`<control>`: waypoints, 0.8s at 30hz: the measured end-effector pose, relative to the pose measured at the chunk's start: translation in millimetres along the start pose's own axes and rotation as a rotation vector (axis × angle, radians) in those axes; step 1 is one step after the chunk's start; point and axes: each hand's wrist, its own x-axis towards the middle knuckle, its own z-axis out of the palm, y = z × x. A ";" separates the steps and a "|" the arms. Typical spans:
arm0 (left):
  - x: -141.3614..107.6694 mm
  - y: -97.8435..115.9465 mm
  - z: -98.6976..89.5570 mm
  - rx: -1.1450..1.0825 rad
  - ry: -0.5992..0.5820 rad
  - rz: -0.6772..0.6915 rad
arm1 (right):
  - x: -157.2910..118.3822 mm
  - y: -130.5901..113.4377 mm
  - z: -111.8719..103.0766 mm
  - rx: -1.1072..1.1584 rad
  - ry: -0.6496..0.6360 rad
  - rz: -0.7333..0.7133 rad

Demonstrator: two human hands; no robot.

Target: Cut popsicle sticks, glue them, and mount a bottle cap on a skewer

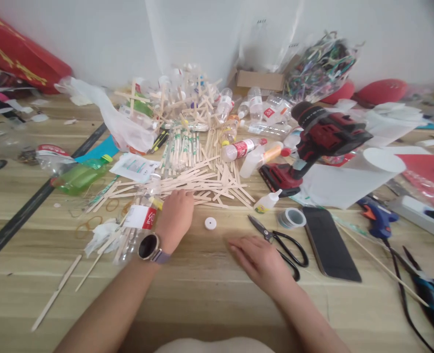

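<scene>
1. Left hand (176, 213) is at the wooden sticks (180, 183); grip obscured, cannot tell if pinching.
2. Right hand (260, 261) lies flat, fingers extended, beside scissors (270, 236).
3. White cap (210, 223) sits between hands, apparently for easy reach.

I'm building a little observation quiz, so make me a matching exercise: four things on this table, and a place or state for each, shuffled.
Things
1. White disc
2. Phone
3. Drill
4. Green bottle

Places or states
A. Lying on its side, yellow-capped
B. Standing on its base
C. Between the left hand and right hand
D. Lying flat, dark-screened

Pairs: 1-C, 2-D, 3-B, 4-A
</scene>
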 end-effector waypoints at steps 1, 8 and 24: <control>0.7 -1.6 0.9 -0.002 -0.002 0.005 | -0.2 -0.3 0.5 0.003 -0.005 -0.004; 1.6 -5.2 -1.1 -0.014 0.018 0.030 | -0.8 -1.9 3.6 0.015 -0.017 -0.019; -0.4 4.3 -23.9 -0.127 0.110 0.087 | 1.7 -5.4 4.1 0.190 0.128 0.099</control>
